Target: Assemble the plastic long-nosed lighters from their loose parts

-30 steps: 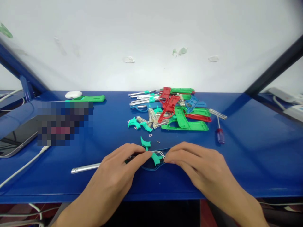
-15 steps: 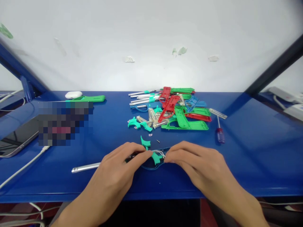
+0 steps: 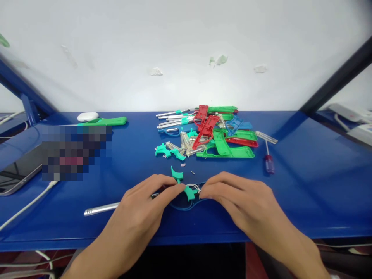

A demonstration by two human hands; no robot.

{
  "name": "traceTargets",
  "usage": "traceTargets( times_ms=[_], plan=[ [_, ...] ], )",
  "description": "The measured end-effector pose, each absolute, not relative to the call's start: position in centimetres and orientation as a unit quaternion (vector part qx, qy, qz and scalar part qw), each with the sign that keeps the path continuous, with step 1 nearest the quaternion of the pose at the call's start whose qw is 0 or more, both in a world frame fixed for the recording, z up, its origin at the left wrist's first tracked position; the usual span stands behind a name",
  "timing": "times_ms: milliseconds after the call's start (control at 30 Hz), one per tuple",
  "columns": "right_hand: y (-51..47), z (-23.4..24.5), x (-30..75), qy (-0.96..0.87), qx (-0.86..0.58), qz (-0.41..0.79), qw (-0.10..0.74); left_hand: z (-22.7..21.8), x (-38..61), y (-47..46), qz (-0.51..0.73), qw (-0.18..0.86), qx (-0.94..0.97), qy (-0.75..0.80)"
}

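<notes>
A blue long-nosed lighter (image 3: 186, 208) with its casing open lies near the table's front edge, white wires (image 3: 194, 186) showing inside. Its silver metal tube (image 3: 101, 209) sticks out to the left from under my left hand (image 3: 145, 203). That hand is closed on the front part of the casing, fingertips by a teal trigger (image 3: 190, 193). My right hand (image 3: 242, 197) pinches the handle end beside the wires and hides most of it. Another teal trigger (image 3: 177, 174) lies just beyond my left fingertips, with a small screw (image 3: 192, 172) to its right.
Behind lies a pile of green casing halves (image 3: 232, 151), red casings (image 3: 207, 130), clear fuel tanks (image 3: 186, 141) and silver tubes (image 3: 171, 123). A screwdriver (image 3: 269, 164) is at right. A green lighter (image 3: 112, 121), white case (image 3: 87, 116) and phone (image 3: 20, 168) are at left.
The whole view has shifted slightly. Both hands keep nearly the same hold on the lighter, with no other clear change.
</notes>
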State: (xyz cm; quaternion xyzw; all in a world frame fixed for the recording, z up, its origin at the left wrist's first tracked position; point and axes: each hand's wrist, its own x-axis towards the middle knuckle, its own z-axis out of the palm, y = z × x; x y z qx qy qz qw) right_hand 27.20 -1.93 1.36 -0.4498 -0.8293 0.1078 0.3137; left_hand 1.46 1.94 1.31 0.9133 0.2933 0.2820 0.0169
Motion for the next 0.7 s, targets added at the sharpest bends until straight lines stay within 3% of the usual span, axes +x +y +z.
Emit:
traceTargets(
  times_ms=[700],
  plan=[
    [-2.15,1.12,27.38,-0.828,-0.439,0.116,0.329,0.69,0.77,1.85,0.286,0.020,0.915,0.285]
  ],
)
